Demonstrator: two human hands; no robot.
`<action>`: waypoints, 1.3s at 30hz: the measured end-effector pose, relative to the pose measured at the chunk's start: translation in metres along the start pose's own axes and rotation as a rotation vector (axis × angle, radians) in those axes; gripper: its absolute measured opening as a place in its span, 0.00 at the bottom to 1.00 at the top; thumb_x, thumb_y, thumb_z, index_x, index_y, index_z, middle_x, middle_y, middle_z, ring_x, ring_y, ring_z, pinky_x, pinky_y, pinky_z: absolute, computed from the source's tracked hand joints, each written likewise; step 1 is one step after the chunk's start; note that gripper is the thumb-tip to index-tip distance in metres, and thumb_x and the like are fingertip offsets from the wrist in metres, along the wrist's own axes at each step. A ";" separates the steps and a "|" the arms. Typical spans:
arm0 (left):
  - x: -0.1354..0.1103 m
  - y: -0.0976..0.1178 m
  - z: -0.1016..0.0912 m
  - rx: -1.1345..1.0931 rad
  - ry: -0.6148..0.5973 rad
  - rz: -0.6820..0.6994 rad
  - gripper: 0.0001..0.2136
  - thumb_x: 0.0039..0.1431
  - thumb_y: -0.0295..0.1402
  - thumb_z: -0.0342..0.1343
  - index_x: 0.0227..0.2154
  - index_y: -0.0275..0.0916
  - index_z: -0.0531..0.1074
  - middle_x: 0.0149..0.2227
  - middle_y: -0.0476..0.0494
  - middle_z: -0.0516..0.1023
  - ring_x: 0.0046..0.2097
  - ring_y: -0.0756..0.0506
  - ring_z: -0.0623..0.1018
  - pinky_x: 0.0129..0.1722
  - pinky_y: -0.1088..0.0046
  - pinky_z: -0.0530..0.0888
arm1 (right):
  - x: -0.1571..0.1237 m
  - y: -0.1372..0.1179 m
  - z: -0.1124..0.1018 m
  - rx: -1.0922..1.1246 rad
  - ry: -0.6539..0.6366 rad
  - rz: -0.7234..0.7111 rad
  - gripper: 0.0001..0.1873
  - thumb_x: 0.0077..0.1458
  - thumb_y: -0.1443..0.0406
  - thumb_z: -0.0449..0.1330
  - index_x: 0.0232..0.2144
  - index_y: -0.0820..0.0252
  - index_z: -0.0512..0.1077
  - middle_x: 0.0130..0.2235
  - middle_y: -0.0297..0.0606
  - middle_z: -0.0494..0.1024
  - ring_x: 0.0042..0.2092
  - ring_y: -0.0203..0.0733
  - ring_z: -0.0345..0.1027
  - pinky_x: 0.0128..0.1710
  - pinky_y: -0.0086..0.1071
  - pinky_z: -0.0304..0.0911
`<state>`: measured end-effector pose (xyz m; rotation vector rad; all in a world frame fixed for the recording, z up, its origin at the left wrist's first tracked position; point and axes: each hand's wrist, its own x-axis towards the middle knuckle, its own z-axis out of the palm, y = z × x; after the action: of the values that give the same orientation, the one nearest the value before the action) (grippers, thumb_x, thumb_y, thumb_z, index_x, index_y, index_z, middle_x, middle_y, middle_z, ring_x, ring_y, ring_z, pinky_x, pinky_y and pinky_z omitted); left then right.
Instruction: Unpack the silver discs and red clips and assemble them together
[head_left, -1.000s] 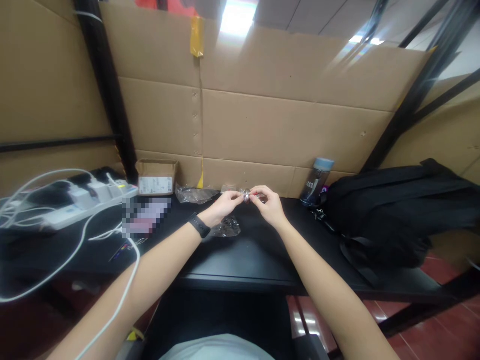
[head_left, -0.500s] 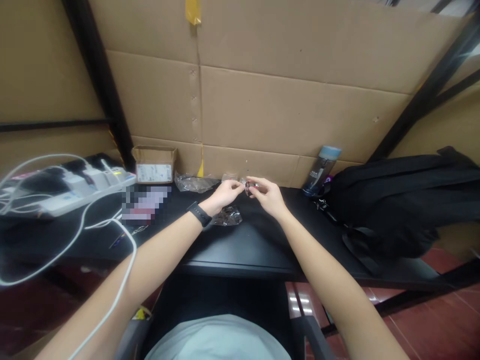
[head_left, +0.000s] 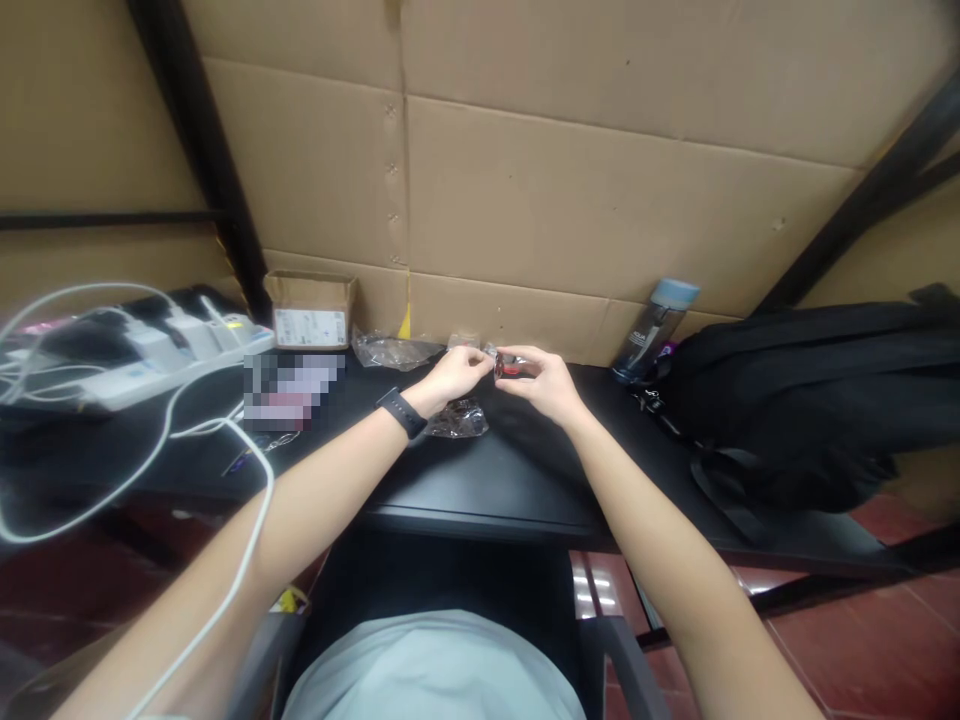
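Note:
Over the far part of a black table (head_left: 495,485), both my hands meet on one small object. My left hand (head_left: 450,378), with a black band on the wrist, pinches one end of a small clear packet with something red inside (head_left: 508,367). My right hand (head_left: 546,382) pinches its other end. A crumpled clear plastic bag (head_left: 457,417) lies on the table just below my left hand.
Another clear bag (head_left: 390,350) and a small open cardboard box (head_left: 309,308) sit by the cardboard wall. A white power strip (head_left: 142,362) with white cables lies at the left. A blue-capped bottle (head_left: 654,330) and a black backpack (head_left: 810,395) stand at the right.
The view has tilted downward, so the table sits higher in the picture. My hands have kept hold of the small packet, with the red part now showing more plainly.

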<state>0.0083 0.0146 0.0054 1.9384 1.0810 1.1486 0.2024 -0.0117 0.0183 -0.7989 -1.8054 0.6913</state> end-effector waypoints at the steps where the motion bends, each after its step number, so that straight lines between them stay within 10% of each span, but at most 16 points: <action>1: 0.000 0.000 0.000 0.003 0.000 -0.002 0.16 0.61 0.41 0.54 0.33 0.34 0.81 0.37 0.40 0.84 0.39 0.42 0.79 0.43 0.68 0.71 | 0.000 0.000 0.000 0.002 -0.006 0.005 0.28 0.42 0.66 0.75 0.48 0.56 0.80 0.49 0.43 0.82 0.45 0.48 0.80 0.51 0.43 0.75; 21: -0.002 0.006 -0.003 0.051 -0.179 0.166 0.15 0.60 0.42 0.56 0.31 0.35 0.80 0.34 0.43 0.82 0.37 0.44 0.76 0.39 0.69 0.70 | 0.001 0.012 -0.012 0.102 -0.093 0.147 0.29 0.41 0.61 0.75 0.48 0.59 0.78 0.43 0.42 0.83 0.34 0.42 0.80 0.38 0.37 0.78; 39: -0.004 0.011 -0.006 -0.093 -0.211 -0.003 0.13 0.55 0.26 0.56 0.45 0.36 0.74 0.33 0.45 0.82 0.36 0.47 0.78 0.40 0.70 0.71 | 0.005 0.010 -0.013 0.002 0.055 0.083 0.18 0.45 0.52 0.73 0.31 0.60 0.79 0.33 0.40 0.84 0.34 0.45 0.79 0.40 0.40 0.74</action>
<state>0.0051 0.0066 0.0150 1.9349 0.9024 0.9506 0.2157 -0.0008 0.0179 -0.8876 -1.7302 0.7178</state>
